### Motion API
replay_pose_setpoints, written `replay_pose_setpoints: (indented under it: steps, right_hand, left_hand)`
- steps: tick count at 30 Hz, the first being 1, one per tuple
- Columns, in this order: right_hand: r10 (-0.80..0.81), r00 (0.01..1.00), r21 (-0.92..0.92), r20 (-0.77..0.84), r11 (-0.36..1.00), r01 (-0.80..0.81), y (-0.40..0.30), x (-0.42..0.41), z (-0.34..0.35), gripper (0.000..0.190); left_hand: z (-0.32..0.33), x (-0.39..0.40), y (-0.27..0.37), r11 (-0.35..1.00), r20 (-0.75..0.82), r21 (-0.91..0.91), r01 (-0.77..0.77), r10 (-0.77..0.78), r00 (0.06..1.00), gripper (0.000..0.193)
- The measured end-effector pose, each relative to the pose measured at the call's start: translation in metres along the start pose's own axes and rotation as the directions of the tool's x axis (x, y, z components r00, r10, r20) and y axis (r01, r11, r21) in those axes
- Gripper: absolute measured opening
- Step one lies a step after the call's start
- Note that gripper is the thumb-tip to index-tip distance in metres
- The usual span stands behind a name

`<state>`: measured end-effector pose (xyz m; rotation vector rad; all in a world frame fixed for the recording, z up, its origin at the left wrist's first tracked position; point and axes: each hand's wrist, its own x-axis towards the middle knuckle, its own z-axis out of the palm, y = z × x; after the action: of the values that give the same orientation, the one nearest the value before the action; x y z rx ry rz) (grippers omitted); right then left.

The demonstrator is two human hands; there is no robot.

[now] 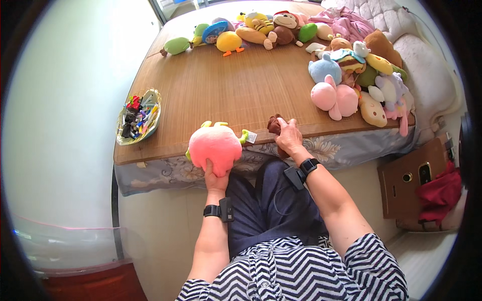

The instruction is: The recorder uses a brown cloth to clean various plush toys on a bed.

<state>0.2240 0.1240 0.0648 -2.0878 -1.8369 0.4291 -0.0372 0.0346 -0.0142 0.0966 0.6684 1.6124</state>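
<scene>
A pink plush toy (215, 145) with small green and yellow parts and a white tag rests in my left hand (217, 180) at the near edge of the bed. My fingers are under and behind it, mostly hidden. To the right, my right hand (290, 136) grips a dark brown soft item (275, 125), perhaps bunched cloth or plush; more brown shows below the hand. What it is exactly cannot be told. Both hands are above the front edge of the woven mat (226, 86), over my knees.
A wicker basket (158, 113) of pens and small items sits at the mat's left. Plush toys line the far side, including a yellow chick (229, 41) and a monkey (284, 32). More are heaped at right, near a pink plush (346, 101). A brown cabinet (408, 184) stands beside the bed.
</scene>
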Motion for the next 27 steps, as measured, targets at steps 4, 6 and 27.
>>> replay_pose_setpoints:
  steps: [4, 6, 27]
  right_hand:
    - [-0.178, 0.98, 0.047, -0.086, 0.982, 0.182, -0.04, -0.005, 0.0, 0.06]
    - [-0.324, 0.941, -0.013, -0.097, 0.946, 0.324, -0.059, -0.01, 0.013, 0.06]
    - [-0.3, 0.945, 0.041, -0.129, 0.951, 0.307, -0.046, 0.006, 0.027, 0.062]
  left_hand:
    - [0.0, 0.0, 0.004, 1.0, 0.034, -0.003, 0.023, -0.023, 0.999, 0.058]
    - [0.001, 0.002, 0.004, 0.999, 0.049, 0.002, 0.037, -0.037, 0.998, 0.058]
    - [-0.014, 0.013, -0.002, 0.995, 0.015, 0.036, 0.089, -0.089, 0.996, 0.055]
